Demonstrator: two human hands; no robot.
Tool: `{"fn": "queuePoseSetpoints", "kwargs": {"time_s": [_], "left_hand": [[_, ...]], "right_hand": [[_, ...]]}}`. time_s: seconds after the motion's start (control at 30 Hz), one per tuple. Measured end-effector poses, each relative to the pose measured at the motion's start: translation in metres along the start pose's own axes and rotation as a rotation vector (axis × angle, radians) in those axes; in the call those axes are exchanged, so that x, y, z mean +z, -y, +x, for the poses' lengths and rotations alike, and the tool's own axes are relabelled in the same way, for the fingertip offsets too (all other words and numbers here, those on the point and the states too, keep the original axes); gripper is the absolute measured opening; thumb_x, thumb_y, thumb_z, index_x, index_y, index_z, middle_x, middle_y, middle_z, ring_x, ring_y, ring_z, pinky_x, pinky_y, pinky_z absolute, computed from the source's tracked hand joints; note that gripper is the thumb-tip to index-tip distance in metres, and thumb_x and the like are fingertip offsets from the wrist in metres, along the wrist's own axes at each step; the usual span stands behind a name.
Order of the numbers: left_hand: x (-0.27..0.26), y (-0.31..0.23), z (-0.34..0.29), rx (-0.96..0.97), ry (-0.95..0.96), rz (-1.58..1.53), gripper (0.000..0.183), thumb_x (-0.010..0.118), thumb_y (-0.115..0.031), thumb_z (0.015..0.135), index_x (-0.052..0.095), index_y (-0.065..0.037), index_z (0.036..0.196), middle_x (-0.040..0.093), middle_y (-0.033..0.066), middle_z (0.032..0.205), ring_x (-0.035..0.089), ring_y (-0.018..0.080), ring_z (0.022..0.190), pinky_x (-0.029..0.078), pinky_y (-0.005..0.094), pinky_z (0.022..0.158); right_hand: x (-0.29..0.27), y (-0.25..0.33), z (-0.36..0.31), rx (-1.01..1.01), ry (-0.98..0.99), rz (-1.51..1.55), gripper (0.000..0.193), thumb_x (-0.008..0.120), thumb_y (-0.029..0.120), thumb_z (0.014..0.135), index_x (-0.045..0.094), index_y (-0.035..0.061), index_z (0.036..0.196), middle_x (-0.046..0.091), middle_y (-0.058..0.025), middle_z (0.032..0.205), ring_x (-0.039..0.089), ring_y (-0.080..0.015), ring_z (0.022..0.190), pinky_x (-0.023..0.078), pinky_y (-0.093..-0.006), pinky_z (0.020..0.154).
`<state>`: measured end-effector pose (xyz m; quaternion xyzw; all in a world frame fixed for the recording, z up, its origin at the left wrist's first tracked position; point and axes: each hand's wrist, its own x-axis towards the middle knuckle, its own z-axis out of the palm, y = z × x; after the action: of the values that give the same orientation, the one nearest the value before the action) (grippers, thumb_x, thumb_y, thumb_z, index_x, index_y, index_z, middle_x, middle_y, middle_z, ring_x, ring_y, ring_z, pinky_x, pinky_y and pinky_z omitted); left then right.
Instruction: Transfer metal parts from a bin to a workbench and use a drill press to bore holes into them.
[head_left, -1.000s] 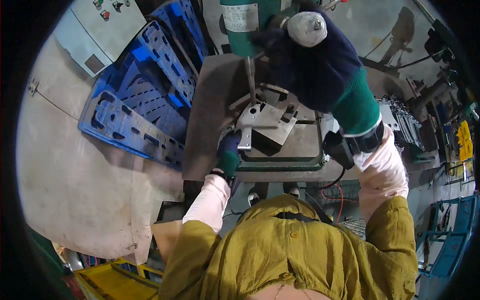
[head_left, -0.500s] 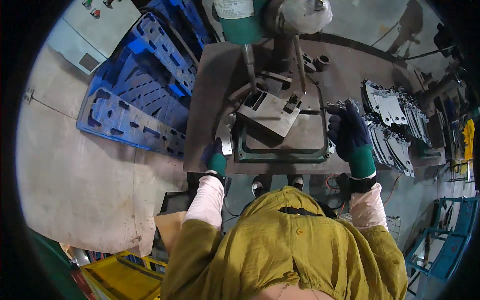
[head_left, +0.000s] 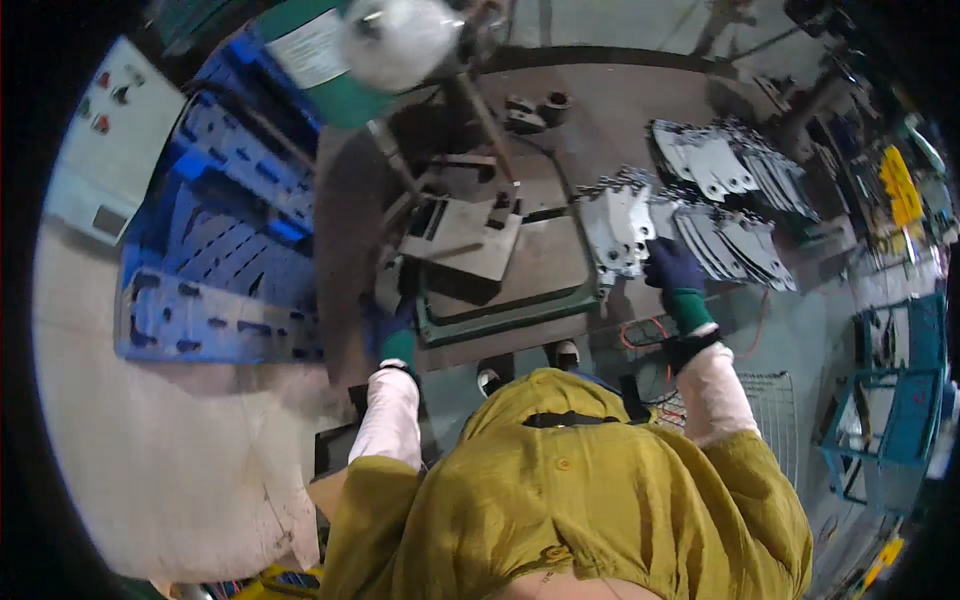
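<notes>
Since a second ago, the right hand (head_left: 673, 268) has been moved from beside the wrapped knob (head_left: 400, 40) to metal plates (head_left: 640, 215), apparently fanned for easy picking, near the front edge of the desk (head_left: 620, 108); by its front-left corner, the left hand (head_left: 384, 325) is blurred. Neither hand's opening nor grip can be told.

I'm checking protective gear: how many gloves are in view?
2: one on the left hand, left of the green-edged base; the other on the right hand, by the metal plates. Others may be hidden in the dim surroundings.
</notes>
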<state>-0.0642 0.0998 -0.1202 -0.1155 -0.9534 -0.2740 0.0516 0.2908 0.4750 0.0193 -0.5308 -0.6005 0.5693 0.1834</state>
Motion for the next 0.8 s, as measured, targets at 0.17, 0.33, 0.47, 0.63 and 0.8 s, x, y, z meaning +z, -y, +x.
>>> {"fn": "queuePoseSetpoints", "kwargs": {"time_s": [0.17, 0.33, 0.47, 0.63, 0.8], "left_hand": [[-0.044, -0.048, -0.006, -0.201, 0.299, 0.23, 0.097, 0.058, -0.069, 0.08, 0.035, -0.003, 0.147, 0.038, 0.0218, 0.15, 0.038, 0.0342, 0.138, 0.032, 0.0412, 0.113], [-0.043, -0.033, -0.014, -0.026, 0.204, 0.158, 0.088, 0.064, -0.058, 0.081, 0.037, -0.005, 0.146, 0.038, 0.0204, 0.15, 0.038, 0.0355, 0.137, 0.031, 0.0422, 0.112], [-0.047, -0.036, -0.02, -0.114, 0.113, 0.23, 0.087, 0.065, -0.058, 0.081, 0.037, -0.007, 0.147, 0.04, 0.0192, 0.149, 0.039, 0.0351, 0.136, 0.031, 0.0427, 0.112], [-0.06, -0.026, -0.029, 0.023, -0.035, 0.11, 0.073, 0.064, -0.049, 0.086, 0.044, -0.008, 0.143, 0.048, 0.0191, 0.143, 0.045, 0.0345, 0.132, 0.036, 0.0416, 0.108], [-0.076, -0.037, -0.047, 0.09, 0.163, -0.566, 0.047, 0.063, -0.031, 0.092, 0.056, -0.006, 0.132, 0.06, 0.0159, 0.128, 0.059, 0.0282, 0.116, 0.047, 0.0358, 0.097]], "right_hand": [[0.04, -0.002, -0.011, -0.386, -0.331, -0.863, 0.081, 0.069, 0.053, 0.076, 0.045, 0.0035, 0.135, 0.065, -0.0181, 0.114, 0.063, -0.0362, 0.106, 0.05, -0.0458, 0.086], [0.073, -0.017, 0.017, -0.389, -0.276, -1.164, 0.084, 0.068, 0.044, 0.078, 0.039, -0.0032, 0.141, 0.066, -0.016, 0.108, 0.064, -0.0301, 0.099, 0.05, -0.0457, 0.081], [0.087, -0.024, 0.042, -0.26, -0.308, -1.144, 0.063, 0.064, 0.03, 0.08, 0.047, -0.0015, 0.132, 0.068, -0.0149, 0.101, 0.067, -0.0305, 0.095, 0.052, -0.0454, 0.077], [0.078, 0.007, 0.031, -0.195, -0.213, -1.011, 0.047, 0.074, 0.031, 0.072, 0.061, 0.006, 0.109, 0.071, -0.0155, 0.095, 0.07, -0.0336, 0.089, 0.055, -0.0455, 0.075], [0.071, 0.003, 0.036, -0.258, -0.025, -1.004, 0.035, 0.078, 0.032, 0.07, 0.07, 0.0121, 0.098, 0.07, -0.0137, 0.099, 0.068, -0.0341, 0.095, 0.054, -0.0457, 0.08]]}}
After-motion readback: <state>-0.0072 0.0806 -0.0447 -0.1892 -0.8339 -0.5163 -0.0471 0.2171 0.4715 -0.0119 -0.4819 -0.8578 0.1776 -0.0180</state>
